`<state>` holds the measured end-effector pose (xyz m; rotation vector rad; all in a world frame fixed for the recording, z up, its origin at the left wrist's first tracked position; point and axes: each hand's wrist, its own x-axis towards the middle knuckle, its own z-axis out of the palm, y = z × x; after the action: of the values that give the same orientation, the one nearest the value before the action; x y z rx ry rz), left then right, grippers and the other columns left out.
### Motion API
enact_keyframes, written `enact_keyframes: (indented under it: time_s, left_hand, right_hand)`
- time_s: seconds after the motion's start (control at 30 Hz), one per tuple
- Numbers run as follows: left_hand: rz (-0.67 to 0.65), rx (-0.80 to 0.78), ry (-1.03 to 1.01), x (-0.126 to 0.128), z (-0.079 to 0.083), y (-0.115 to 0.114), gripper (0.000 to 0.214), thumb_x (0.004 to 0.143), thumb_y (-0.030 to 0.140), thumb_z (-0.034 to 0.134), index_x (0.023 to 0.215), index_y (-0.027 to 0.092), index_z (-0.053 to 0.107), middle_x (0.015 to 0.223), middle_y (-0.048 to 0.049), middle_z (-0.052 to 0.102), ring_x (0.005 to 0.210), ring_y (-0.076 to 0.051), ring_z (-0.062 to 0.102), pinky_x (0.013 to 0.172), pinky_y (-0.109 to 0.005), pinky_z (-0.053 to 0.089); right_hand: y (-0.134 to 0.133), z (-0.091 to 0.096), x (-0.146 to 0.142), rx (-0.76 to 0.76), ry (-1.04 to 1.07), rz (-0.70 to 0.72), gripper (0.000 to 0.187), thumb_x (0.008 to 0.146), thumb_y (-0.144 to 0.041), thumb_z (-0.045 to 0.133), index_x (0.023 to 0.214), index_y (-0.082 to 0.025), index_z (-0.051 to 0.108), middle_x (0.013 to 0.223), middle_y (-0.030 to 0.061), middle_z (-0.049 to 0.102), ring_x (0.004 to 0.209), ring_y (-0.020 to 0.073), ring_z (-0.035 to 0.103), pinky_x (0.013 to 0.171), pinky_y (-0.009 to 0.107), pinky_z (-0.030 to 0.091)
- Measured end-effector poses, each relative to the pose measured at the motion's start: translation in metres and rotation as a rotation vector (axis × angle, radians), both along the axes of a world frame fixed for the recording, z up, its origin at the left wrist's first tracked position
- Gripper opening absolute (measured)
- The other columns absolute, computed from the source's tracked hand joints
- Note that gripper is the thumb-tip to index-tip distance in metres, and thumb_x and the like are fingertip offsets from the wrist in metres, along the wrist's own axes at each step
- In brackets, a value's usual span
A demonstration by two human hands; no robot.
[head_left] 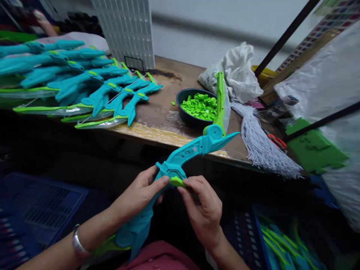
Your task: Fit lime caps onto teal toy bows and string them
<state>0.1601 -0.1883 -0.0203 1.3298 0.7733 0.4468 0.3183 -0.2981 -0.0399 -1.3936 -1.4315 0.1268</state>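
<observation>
A teal plastic toy bow (pixel 194 145) with lime-green limbs slants across my lap, its upper limb reaching over the table edge. My left hand (pixel 143 189) is wrapped round the bow's middle, thumb on top near a recess. Between thumb and fingers of my right hand (pixel 204 210) is a small lime-green plastic piece (pixel 177 182), held at the recess in the bow's grip. Whether the piece sits in the recess or only touches its edge, I cannot tell. Beyond the bow stands a dark bowl (pixel 184 119) full of similar green pieces.
Several teal bows (pixel 84 80) lie piled on the table (pixel 157 122) at left. White strings (pixel 258 138), red-handled scissors (pixel 277 141) and a white sack (pixel 239 71) are at right. A blue crate (pixel 260 236) of bow parts stands lower right. Another person's hand (pixel 42 22) shows far left.
</observation>
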Motion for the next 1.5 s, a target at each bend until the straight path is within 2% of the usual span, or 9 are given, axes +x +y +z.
enact_keyframes:
  time_s: [0.47,0.63,0.77,0.83,1.03,1.13,1.2,1.33,1.5]
  left_hand:
    - [0.187,0.196,0.098,-0.029,-0.026,0.011,0.029,0.093,0.048,0.067,0.097,0.02,0.066,0.075,0.0017,0.063,0.061,-0.014,0.054,0.06,-0.024,0.045]
    - [0.168,0.251,0.112,-0.033,-0.025,0.014,0.025,0.094,0.045,0.066,0.096,0.021,0.068,0.08,0.0006,0.067,0.063,-0.015,0.056,0.062,-0.025,0.045]
    - [0.112,0.335,0.133,-0.036,-0.022,0.014,0.02,0.095,0.042,0.065,0.094,0.022,0.067,0.08,0.0013,0.067,0.07,-0.017,0.06,0.066,-0.024,0.046]
    - [0.095,0.378,0.15,-0.037,-0.022,0.013,0.018,0.096,0.041,0.064,0.093,0.023,0.067,0.081,0.0009,0.067,0.071,-0.017,0.061,0.068,-0.025,0.046]
    - [0.174,0.463,0.184,-0.037,-0.024,0.01,0.021,0.091,0.04,0.065,0.08,0.022,0.068,0.067,-0.0001,0.063,0.055,-0.017,0.055,0.061,-0.027,0.045]
    - [0.164,0.358,0.216,-0.039,-0.028,0.017,0.027,0.089,0.047,0.066,0.078,0.023,0.07,0.06,0.0002,0.06,0.052,-0.018,0.053,0.054,-0.027,0.043]
    - [0.139,0.253,0.244,-0.039,-0.032,0.025,0.034,0.087,0.056,0.066,0.076,0.023,0.07,0.061,-0.0008,0.062,0.056,-0.02,0.057,0.053,-0.027,0.045]
    - [0.142,0.04,0.185,-0.033,-0.036,0.039,0.045,0.071,0.065,0.079,0.088,0.024,0.072,0.087,-0.0055,0.075,0.088,-0.03,0.069,0.076,-0.031,0.056]
    - [0.34,-0.28,0.1,-0.036,-0.017,0.044,0.067,0.068,0.062,0.084,0.127,0.035,0.065,0.097,-0.0012,0.077,0.084,-0.028,0.067,0.072,-0.035,0.057]
  right_hand:
    - [0.042,-0.002,-0.022,-0.018,-0.409,0.054,0.041,0.092,-0.007,0.066,0.129,-0.024,0.062,0.097,0.0103,0.067,0.087,0.0238,0.063,0.073,0.037,0.056]
    - [0.051,0.0,-0.016,-0.27,0.045,0.046,0.028,0.086,-0.024,0.078,0.11,-0.027,0.064,0.122,0.0096,0.061,0.107,0.0245,0.064,0.086,0.037,0.058]
    - [0.061,0.0,-0.005,-0.592,0.502,0.39,0.04,0.086,-0.041,0.078,0.119,-0.024,0.064,0.113,0.0048,0.071,0.103,0.0223,0.068,0.09,0.034,0.057]
    - [0.063,-0.002,-0.003,-0.616,0.544,0.513,0.032,0.091,-0.04,0.072,0.118,-0.023,0.066,0.114,0.0039,0.072,0.103,0.021,0.068,0.094,0.033,0.055]
    - [0.066,-0.007,-0.006,-0.526,0.354,0.449,0.018,0.091,-0.034,0.07,0.102,-0.02,0.07,0.097,0.0017,0.071,0.09,0.018,0.065,0.085,0.029,0.052]
    - [0.069,-0.01,-0.009,-0.598,0.47,0.47,0.029,0.088,-0.04,0.073,0.109,-0.02,0.071,0.102,0.0018,0.072,0.093,0.0186,0.066,0.085,0.028,0.052]
    - [0.069,-0.014,-0.014,-0.642,0.52,0.36,0.035,0.083,-0.047,0.078,0.102,-0.018,0.072,0.09,0.0003,0.071,0.081,0.0163,0.063,0.074,0.026,0.051]
    - [0.064,-0.02,-0.019,-0.609,0.518,0.149,0.043,0.071,-0.056,0.087,0.079,-0.018,0.067,0.069,-0.0045,0.06,0.062,0.0103,0.05,0.056,0.022,0.041]
    - [0.072,0.002,0.016,-0.496,0.389,0.488,0.035,0.079,-0.052,0.083,0.09,-0.02,0.073,0.082,-0.0013,0.07,0.073,0.0128,0.064,0.066,0.022,0.051]
